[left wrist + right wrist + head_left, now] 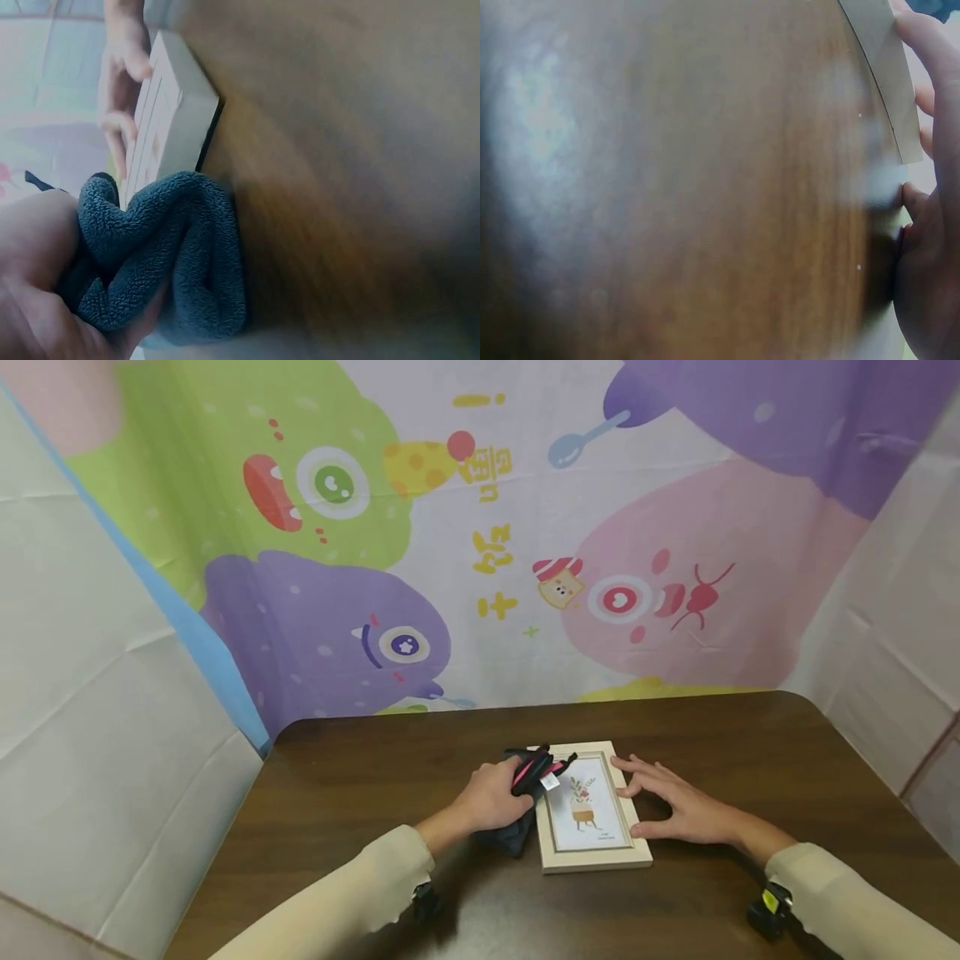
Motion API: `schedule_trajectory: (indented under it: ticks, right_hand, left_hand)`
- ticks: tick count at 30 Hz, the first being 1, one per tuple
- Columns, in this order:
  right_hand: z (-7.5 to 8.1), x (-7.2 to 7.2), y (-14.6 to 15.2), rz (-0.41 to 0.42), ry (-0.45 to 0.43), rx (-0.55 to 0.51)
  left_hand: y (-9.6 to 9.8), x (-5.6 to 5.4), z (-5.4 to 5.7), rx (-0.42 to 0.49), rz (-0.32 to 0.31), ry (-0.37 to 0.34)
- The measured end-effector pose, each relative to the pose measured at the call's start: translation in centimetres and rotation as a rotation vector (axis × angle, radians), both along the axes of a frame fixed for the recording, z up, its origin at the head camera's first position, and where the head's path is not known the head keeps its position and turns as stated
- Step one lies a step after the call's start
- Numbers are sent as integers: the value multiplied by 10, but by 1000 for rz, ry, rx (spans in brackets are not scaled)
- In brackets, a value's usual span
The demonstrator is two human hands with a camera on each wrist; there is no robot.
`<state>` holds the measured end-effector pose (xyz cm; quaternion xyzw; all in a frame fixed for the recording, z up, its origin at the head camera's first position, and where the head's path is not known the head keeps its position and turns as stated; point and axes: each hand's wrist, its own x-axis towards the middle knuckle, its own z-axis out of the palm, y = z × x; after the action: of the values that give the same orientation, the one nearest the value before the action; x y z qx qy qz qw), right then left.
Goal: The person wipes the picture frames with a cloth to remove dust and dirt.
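Note:
A picture frame (592, 860) with a cream border and a printed potted plant lies face up on the table. My left hand (491, 797) grips a bunched, dark teal fluffy towel (510, 839) at the frame's left side. Black and pink trim and a white tag stick out above that fist, over the frame's left part. In the left wrist view the towel (202, 255) hangs in thick folds beside the frame's pale side (187, 120). My right hand (686, 806) touches the frame's right edge with spread fingers and thumb. The right wrist view shows only the frame's corner (889, 82).
The brown wooden table (360, 793) has rounded far corners. Behind it hangs a cloth (517, 668) printed with cartoon monsters, and pale panels (112, 693) stand at both sides. Dark devices (768, 910) are strapped at the wrists.

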<state>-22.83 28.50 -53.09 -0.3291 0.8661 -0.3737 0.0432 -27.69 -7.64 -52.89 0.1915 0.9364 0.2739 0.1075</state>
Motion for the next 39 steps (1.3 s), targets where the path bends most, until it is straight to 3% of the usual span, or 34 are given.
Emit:
schedule_trajectory:
  ticks: [2,6,7,11,23,28,32,35,39]
  right_hand:
    - [1,0,0,-3,0,2]
    - [0,-1,0,-2,-2,4]
    - [0,-1,0,-1,-2,5]
    - [-2,-1,1,-1,5,11]
    - [-4,-2,1,-2,8,1]
    - [-3,-2,0,-1,20,4]
    - [-3,-2,0,2,17,3]
    - [-2,-2,0,3,13,1]
    - [-2,-1,0,5,16,0]
  left_hand:
    - [1,16,17,12,-13,-26]
    - [-1,43,40,30,-39,-57]
    - [-1,52,51,30,-34,-81]
    - [1,70,63,21,-36,-121]
    - [-1,99,63,49,-73,-145]
    - [0,105,68,30,-100,-174]
    - [1,98,63,22,-124,-169]
    - [-1,85,40,-1,-172,-117]
    - [-1,72,21,-31,-198,-83]
